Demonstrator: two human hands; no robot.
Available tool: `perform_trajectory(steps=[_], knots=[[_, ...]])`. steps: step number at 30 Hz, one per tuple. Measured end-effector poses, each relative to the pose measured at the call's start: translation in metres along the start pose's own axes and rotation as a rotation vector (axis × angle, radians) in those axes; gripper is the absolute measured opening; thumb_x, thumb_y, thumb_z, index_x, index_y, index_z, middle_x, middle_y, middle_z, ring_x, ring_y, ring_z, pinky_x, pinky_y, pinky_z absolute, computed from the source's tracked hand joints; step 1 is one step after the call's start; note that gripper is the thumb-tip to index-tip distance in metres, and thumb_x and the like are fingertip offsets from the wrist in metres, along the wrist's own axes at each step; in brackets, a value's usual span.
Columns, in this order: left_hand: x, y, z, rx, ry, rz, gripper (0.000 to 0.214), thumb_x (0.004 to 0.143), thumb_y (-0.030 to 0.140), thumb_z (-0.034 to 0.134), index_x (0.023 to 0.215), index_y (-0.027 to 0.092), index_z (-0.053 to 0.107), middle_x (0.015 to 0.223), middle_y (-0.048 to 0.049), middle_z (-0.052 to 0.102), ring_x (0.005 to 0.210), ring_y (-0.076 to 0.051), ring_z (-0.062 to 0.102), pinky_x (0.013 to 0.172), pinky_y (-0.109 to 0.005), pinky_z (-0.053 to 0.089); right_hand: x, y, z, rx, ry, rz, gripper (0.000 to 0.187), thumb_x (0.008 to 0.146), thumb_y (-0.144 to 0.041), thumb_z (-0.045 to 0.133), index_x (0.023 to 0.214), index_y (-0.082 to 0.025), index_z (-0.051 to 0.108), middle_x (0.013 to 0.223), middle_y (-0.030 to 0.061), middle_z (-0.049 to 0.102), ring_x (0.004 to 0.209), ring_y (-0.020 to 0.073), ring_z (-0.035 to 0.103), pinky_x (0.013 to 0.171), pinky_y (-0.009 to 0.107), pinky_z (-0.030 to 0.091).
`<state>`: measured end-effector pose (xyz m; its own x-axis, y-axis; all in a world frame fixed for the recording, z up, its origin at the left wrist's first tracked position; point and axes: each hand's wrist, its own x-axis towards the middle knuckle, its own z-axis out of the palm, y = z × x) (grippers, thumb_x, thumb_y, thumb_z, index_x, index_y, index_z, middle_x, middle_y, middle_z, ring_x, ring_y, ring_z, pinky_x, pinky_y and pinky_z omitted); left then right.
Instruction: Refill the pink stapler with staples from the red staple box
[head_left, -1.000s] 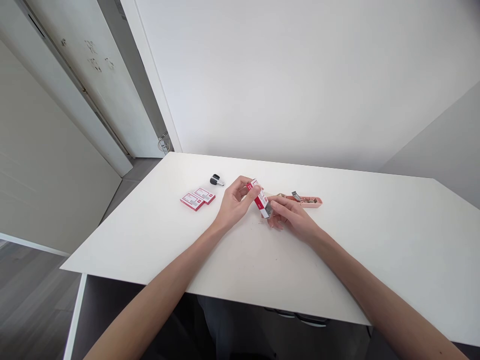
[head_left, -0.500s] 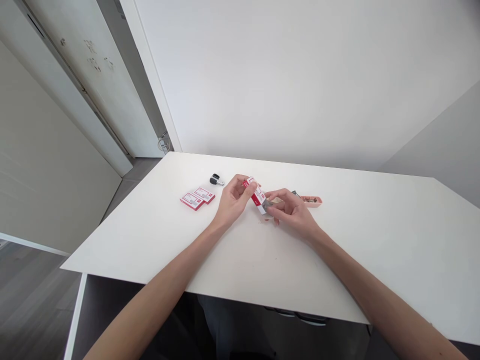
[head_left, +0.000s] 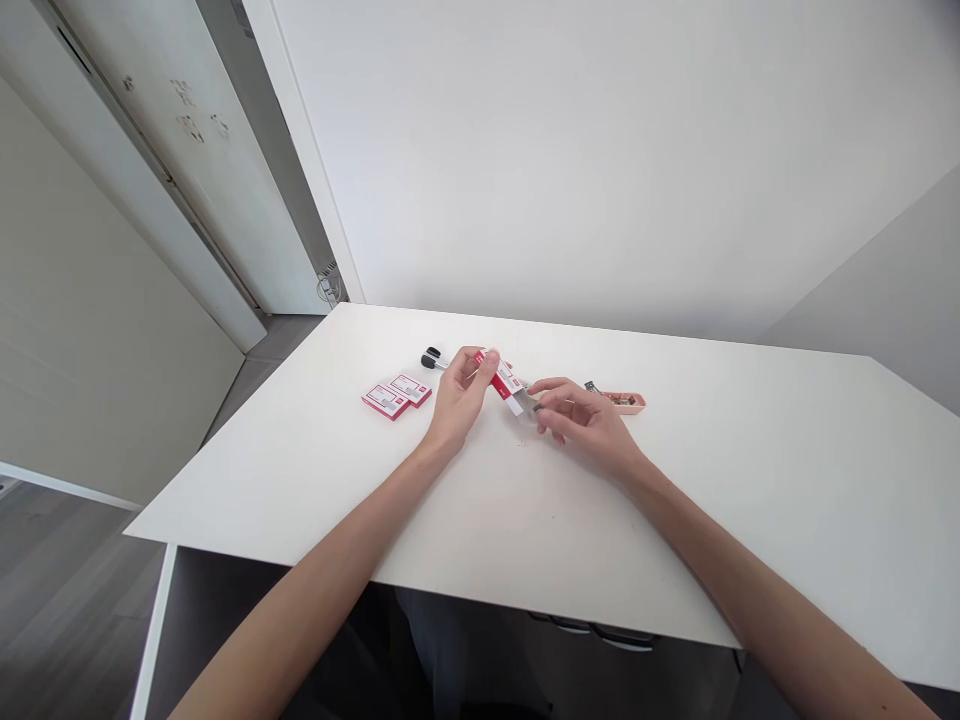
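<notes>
A small red-and-white box (head_left: 504,376), tilted with its open end down to the right, is gripped between the thumb and fingers of my left hand (head_left: 459,398). A grey piece (head_left: 528,402), perhaps a strip of staples, juts from that open end. The bent fingers of my right hand (head_left: 581,415) close on its outer end; its exact kind is unclear. Two similar flat red-and-white boxes (head_left: 385,401) lie together left of my left hand. Behind my right hand is a narrow pink tray (head_left: 637,403) with small metal pieces in it.
A black-and-silver tool (head_left: 432,358), perhaps a staple remover, lies beyond my left hand. Everything rests on a white table (head_left: 300,480) against a white wall (head_left: 600,170). Tiny crumbs (head_left: 521,443) lie below the held box.
My left hand has drawn the box slightly up and left, away from my right hand. More of the grey piece now shows between the box and my right fingers.
</notes>
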<state>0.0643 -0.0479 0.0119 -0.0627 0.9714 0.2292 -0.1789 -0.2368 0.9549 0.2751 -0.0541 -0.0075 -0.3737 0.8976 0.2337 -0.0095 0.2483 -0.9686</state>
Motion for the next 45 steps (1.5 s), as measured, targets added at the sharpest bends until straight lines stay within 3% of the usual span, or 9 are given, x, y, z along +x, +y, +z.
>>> perform_trajectory(steps=[4, 6, 9, 13, 22, 30, 35, 39, 45], knots=[[0.004, -0.005, -0.002, -0.085, 0.062, -0.03, 0.043, 0.092, 0.062, 0.073, 0.095, 0.022, 0.059, 0.099, -0.0031, 0.074, 0.096, -0.016, 0.069, 0.101, -0.035, 0.053, 0.002, 0.0, -0.006, 0.177, 0.014, 0.083, 0.022, 0.091, -0.047, 0.081, 0.093, -0.026, 0.074, 0.076, -0.0014, 0.063, 0.06, 0.0134, 0.052, 0.058, 0.032, 0.046], [0.005, -0.006, -0.003, -0.126, 0.067, -0.04, 0.044, 0.09, 0.061, 0.075, 0.099, 0.022, 0.058, 0.1, -0.0032, 0.074, 0.097, -0.016, 0.07, 0.102, -0.036, 0.054, 0.002, -0.001, -0.006, 0.244, -0.049, 0.134, 0.024, 0.09, -0.048, 0.082, 0.091, -0.026, 0.073, 0.066, -0.0034, 0.059, 0.057, 0.0136, 0.051, 0.057, 0.031, 0.046], [0.004, -0.005, -0.003, -0.171, 0.053, -0.058, 0.049, 0.087, 0.06, 0.079, 0.11, 0.024, 0.057, 0.103, -0.0035, 0.075, 0.096, -0.016, 0.071, 0.101, -0.038, 0.054, 0.001, -0.002, -0.004, 0.291, -0.134, 0.157, 0.026, 0.089, -0.048, 0.084, 0.092, -0.024, 0.074, 0.079, 0.0003, 0.068, 0.059, 0.0128, 0.055, 0.056, 0.031, 0.047], [-0.001, 0.0, 0.0, -0.174, -0.028, -0.081, 0.058, 0.086, 0.061, 0.081, 0.124, 0.025, 0.056, 0.106, -0.0046, 0.076, 0.096, -0.017, 0.072, 0.099, -0.038, 0.055, 0.001, 0.001, -0.002, 0.294, -0.141, 0.167, 0.027, 0.087, -0.048, 0.085, 0.095, -0.024, 0.076, 0.091, 0.0031, 0.071, 0.061, 0.0125, 0.059, 0.055, 0.03, 0.048], [-0.005, 0.004, 0.001, -0.113, -0.164, -0.061, 0.058, 0.089, 0.06, 0.078, 0.13, 0.026, 0.057, 0.115, -0.0083, 0.075, 0.085, -0.016, 0.071, 0.082, -0.035, 0.061, 0.0, -0.001, -0.002, 0.226, -0.139, 0.197, 0.026, 0.09, -0.049, 0.083, 0.095, -0.024, 0.079, 0.079, 0.0015, 0.066, 0.065, 0.0147, 0.058, 0.058, 0.031, 0.048], [-0.006, 0.002, 0.001, -0.016, -0.282, 0.007, 0.053, 0.092, 0.056, 0.076, 0.13, 0.025, 0.057, 0.125, -0.0129, 0.072, 0.104, -0.023, 0.073, 0.084, -0.037, 0.061, 0.0, 0.0, -0.002, 0.237, -0.101, 0.187, 0.028, 0.09, -0.05, 0.083, 0.095, -0.024, 0.078, 0.077, 0.0013, 0.065, 0.065, 0.0147, 0.057, 0.057, 0.03, 0.047], [-0.007, 0.002, 0.001, 0.045, -0.313, 0.018, 0.048, 0.095, 0.051, 0.074, 0.131, 0.026, 0.057, 0.123, -0.0117, 0.073, 0.098, -0.02, 0.074, 0.091, -0.038, 0.06, -0.001, 0.0, -0.003, 0.255, -0.111, 0.166, 0.027, 0.091, -0.05, 0.082, 0.097, -0.024, 0.078, 0.072, 0.0006, 0.066, 0.062, 0.0147, 0.056, 0.058, 0.031, 0.047], [-0.005, 0.0, 0.0, 0.118, -0.2, 0.041, 0.038, 0.101, 0.048, 0.065, 0.131, 0.025, 0.058, 0.115, -0.0086, 0.075, 0.096, -0.018, 0.073, 0.091, -0.035, 0.058, -0.001, 0.001, -0.003, 0.252, -0.135, 0.175, 0.025, 0.093, -0.049, 0.08, 0.096, -0.025, 0.076, 0.079, 0.0019, 0.069, 0.065, 0.0147, 0.057, 0.06, 0.032, 0.047], [0.008, -0.01, -0.016, 0.49, 0.18, 0.162, 0.02, 0.107, 0.029, 0.045, 0.12, 0.024, 0.059, 0.115, -0.0068, 0.068, 0.082, -0.015, 0.068, 0.073, -0.031, 0.055, -0.001, 0.002, -0.004, 0.228, -0.12, 0.231, 0.027, 0.091, -0.049, 0.082, 0.096, -0.024, 0.073, 0.095, 0.0052, 0.072, 0.068, 0.0149, 0.059, 0.061, 0.032, 0.048]])
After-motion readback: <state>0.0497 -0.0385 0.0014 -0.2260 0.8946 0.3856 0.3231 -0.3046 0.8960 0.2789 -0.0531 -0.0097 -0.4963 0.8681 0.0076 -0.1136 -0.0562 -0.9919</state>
